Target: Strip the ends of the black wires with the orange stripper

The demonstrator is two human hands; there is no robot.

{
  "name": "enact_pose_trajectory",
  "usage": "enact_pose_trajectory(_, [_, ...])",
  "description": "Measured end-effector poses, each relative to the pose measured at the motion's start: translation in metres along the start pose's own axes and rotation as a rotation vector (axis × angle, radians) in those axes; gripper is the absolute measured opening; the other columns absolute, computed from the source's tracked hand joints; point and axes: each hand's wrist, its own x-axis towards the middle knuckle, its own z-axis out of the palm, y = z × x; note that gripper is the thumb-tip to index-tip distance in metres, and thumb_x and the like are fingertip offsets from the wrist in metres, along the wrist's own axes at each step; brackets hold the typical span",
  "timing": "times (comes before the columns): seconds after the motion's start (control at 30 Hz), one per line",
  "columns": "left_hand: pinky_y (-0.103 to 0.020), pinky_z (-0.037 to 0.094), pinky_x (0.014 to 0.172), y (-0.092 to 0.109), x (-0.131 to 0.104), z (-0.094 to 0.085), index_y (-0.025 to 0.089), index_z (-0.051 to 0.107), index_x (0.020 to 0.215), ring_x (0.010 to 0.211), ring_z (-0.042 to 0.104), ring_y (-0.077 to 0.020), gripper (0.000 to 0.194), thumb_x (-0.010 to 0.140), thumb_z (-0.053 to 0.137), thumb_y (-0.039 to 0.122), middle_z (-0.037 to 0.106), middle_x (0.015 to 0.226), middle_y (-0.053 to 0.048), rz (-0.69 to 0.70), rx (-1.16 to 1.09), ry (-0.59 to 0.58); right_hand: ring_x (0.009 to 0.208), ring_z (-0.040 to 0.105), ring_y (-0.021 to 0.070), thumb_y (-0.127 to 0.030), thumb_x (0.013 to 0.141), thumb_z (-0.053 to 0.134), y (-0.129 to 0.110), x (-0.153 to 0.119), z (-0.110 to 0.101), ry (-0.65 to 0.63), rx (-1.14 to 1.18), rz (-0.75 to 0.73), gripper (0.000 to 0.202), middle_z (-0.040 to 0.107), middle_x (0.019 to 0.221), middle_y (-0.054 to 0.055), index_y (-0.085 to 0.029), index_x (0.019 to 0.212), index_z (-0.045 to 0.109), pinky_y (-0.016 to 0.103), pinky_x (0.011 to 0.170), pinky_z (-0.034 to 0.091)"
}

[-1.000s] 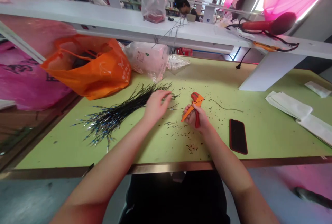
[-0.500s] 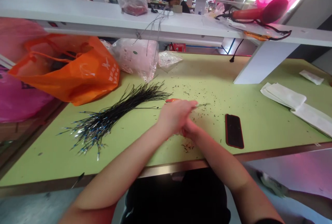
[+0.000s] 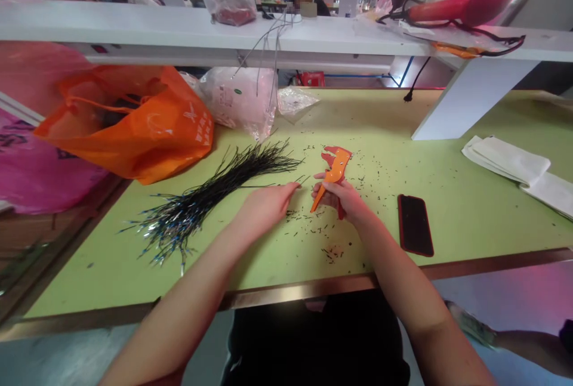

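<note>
My right hand (image 3: pixel 347 195) is wrapped round the handles of an orange and red wire stripper (image 3: pixel 336 165), its jaws pointing away from me and to the left. Left of it, my left hand (image 3: pixel 268 202) is pinched on a thin black wire (image 3: pixel 304 179), whose tip sticks out past the fingers towards the tool but apart from it. Behind and left of that hand lies a long bundle of black wires (image 3: pixel 224 186) with blue and silvery ends at its near left. Small dark offcuts (image 3: pixel 316 229) are strewn on the table around both hands.
On the green table (image 3: pixel 483 213) a phone (image 3: pixel 415 225) lies to the right, with a folded white cloth (image 3: pixel 510 162) beyond. An orange bag (image 3: pixel 147 129) and a clear plastic bag (image 3: pixel 242 96) stand at back left. A white shelf (image 3: pixel 322 40) spans the back; a person sits behind it.
My hands, which overlapped half a second ago, have come apart. The left has moved left and the right has turned the wire stripper into plain view. The camera view has shifted slightly.
</note>
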Motion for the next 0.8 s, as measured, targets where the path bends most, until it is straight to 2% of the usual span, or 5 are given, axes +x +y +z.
enact_pose_trajectory(0.2, [-0.037, 0.057, 0.089, 0.003, -0.003, 0.03, 0.028, 0.076, 0.122, 0.103, 0.077, -0.0307, 0.039, 0.095, 0.049, 0.019, 0.082, 0.117, -0.011, 0.025, -0.207, 0.018, 0.086, 0.076, 0.0205, -0.042, 0.081, 0.091, 0.012, 0.003, -0.001, 0.019, -0.132, -0.026, 0.032, 0.077, 0.086, 0.001, -0.024, 0.102, 0.073, 0.038, 0.081, 0.068])
enact_pose_trajectory(0.33, [-0.04, 0.056, 0.095, -0.003, -0.007, 0.036, 0.027, 0.076, 0.116, 0.103, 0.076, -0.0313, 0.034, 0.101, 0.045, 0.028, 0.081, 0.114, -0.011, 0.045, -0.311, 0.068, 0.085, 0.076, 0.0207, -0.042, 0.079, 0.092, 0.017, 0.002, 0.004, 0.062, -0.162, -0.019, 0.031, 0.077, 0.085, 0.001, -0.024, 0.095, 0.073, 0.039, 0.083, 0.069])
enact_pose_trajectory(0.47, [-0.039, 0.055, 0.086, -0.007, -0.012, 0.04, 0.027, 0.075, 0.098, 0.092, 0.073, -0.0307, 0.032, 0.103, 0.044, 0.035, 0.079, 0.098, -0.01, 0.05, -0.339, -0.001, 0.085, 0.079, 0.0231, -0.048, 0.079, 0.093, 0.021, -0.001, 0.01, 0.055, -0.179, 0.009, 0.034, 0.078, 0.084, 0.002, -0.024, 0.092, 0.073, 0.044, 0.087, 0.069])
enact_pose_trajectory(0.63, [-0.034, 0.053, 0.084, -0.01, -0.018, 0.042, 0.028, 0.068, 0.084, 0.086, 0.069, -0.0269, 0.03, 0.102, 0.049, 0.041, 0.071, 0.082, -0.005, 0.086, -0.462, 0.043, 0.086, 0.078, 0.0239, -0.049, 0.081, 0.091, 0.023, -0.005, 0.013, 0.068, -0.225, 0.021, 0.034, 0.078, 0.084, 0.002, -0.024, 0.095, 0.073, 0.045, 0.088, 0.067])
enact_pose_trajectory(0.8, [-0.034, 0.051, 0.076, -0.003, -0.018, 0.045, 0.025, 0.068, 0.084, 0.078, 0.068, -0.0256, 0.035, 0.106, 0.047, 0.043, 0.071, 0.084, -0.007, 0.069, -0.362, 0.036, 0.085, 0.074, 0.0221, -0.047, 0.084, 0.088, 0.021, -0.008, 0.016, 0.043, -0.29, -0.03, 0.028, 0.074, 0.086, 0.001, -0.025, 0.092, 0.072, 0.042, 0.084, 0.066])
